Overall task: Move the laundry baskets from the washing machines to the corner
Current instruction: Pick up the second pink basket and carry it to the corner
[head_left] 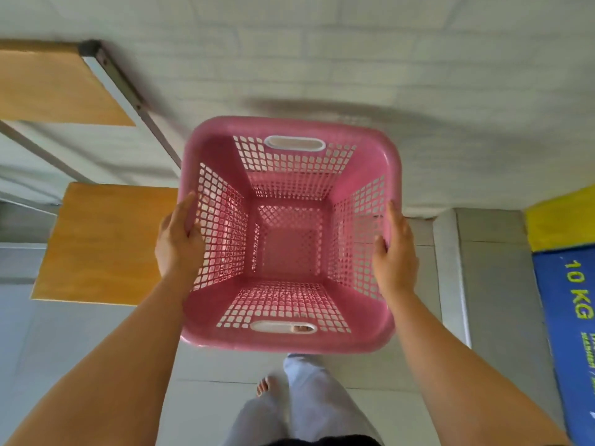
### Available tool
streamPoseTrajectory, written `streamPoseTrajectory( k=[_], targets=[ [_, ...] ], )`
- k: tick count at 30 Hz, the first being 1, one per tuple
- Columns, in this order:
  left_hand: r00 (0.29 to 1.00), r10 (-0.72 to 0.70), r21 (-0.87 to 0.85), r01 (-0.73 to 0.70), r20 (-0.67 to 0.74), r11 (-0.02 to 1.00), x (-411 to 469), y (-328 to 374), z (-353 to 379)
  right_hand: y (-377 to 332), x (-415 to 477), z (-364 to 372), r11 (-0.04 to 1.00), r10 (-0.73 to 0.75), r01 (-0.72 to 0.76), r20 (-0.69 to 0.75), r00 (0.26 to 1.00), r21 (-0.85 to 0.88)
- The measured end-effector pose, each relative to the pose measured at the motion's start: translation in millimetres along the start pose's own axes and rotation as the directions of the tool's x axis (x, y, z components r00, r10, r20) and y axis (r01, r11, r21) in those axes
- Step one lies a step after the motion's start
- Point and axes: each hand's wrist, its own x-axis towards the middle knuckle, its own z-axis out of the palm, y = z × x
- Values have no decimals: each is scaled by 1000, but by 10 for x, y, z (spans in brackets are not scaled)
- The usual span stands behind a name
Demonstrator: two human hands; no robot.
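A pink plastic laundry basket (363, 175) with perforated walls and two slot handles hangs in the air in front of me, empty. My left hand (177, 243) grips its left rim, thumb inside and fingers outside. My right hand (396, 252) grips the right rim the same way. The basket is level and held above the tiled floor, close to a white brick wall.
Two wooden shelves or seats (103, 243) on a metal frame (128, 91) stand at the left. A grey washing machine (492, 284) with a blue and yellow "10 KG" panel (570, 300) is at the right. My legs and a bare foot (267, 386) show below.
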Motion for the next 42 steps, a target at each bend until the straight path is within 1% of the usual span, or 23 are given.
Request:
streamPoseTrajectory(
  k=[4, 12, 16, 18, 20, 21, 22, 23, 24, 25, 26, 27, 29, 31, 33, 37, 42],
  targets=[
    [994, -59, 50, 55, 89, 997, 275, -116, 267, 123, 183, 298, 999, 37, -36, 48, 998, -22],
    [972, -161, 146, 136, 173, 980, 669, -508, 717, 381, 352, 910, 994, 90, -81, 146, 985, -68],
    [971, -149, 171, 118, 187, 978, 759, -700, 921, 505, 427, 1133, 993, 76, -57, 183, 980, -106],
    [968, -149, 182, 112, 202, 977, 773, -782, 1014, 584, 420, 1219, 988, 93, -64, 213, 973, -137],
    [962, -160, 192, 118, 221, 974, 786, -860, 1110, 660, 408, 1283, 979, 125, -74, 270, 955, -191],
    [956, -177, 208, 128, 235, 970, 794, -897, 1163, 691, 399, 1307, 970, 150, -75, 321, 935, -233],
    [944, -198, 231, 138, 262, 963, 792, -926, 1213, 722, 384, 1330, 956, 184, -73, 385, 904, -285],
    [923, -217, 248, 140, 318, 959, 777, -952, 1261, 751, 359, 1350, 937, 220, -58, 455, 863, -343],
    [885, -225, 259, 124, 408, 958, 738, -967, 1308, 774, 324, 1365, 916, 253, -32, 514, 819, -399],
    [832, -229, 281, 92, 506, 955, 675, -982, 1349, 786, 280, 1368, 896, 275, -1, 552, 787, -445],
    [778, -244, 327, 53, 578, 944, 598, -994, 1374, 786, 234, 1362, 879, 284, 28, 569, 772, -477],
    [752, -265, 395, 7, 604, 919, 521, -1010, 1384, 775, 190, 1347, 863, 287, 49, 568, 771, -502],
    [751, -288, 492, -57, 594, 869, 383, -1014, 1361, 734, 111, 1304, 832, 279, 82, 541, 793, -549],
    [757, -270, 522, -109, 596, 846, 271, -988, 1313, 675, 47, 1246, 812, 269, 106, 530, 804, -574],
    [769, -233, 530, -158, 595, 833, 184, -949, 1243, 588, -9, 1174, 812, 262, 116, 535, 803, -571],
    [790, -175, 521, -203, 587, 829, 76, -781, 1023, 369, -148, 979, 814, 208, 144, 513, 833, -563],
    [816, -67, 476, -266, 574, 838, -69, -566, 664, 76, -474, 667, 843, 178, 107, 461, 870, -528]
  ],
)
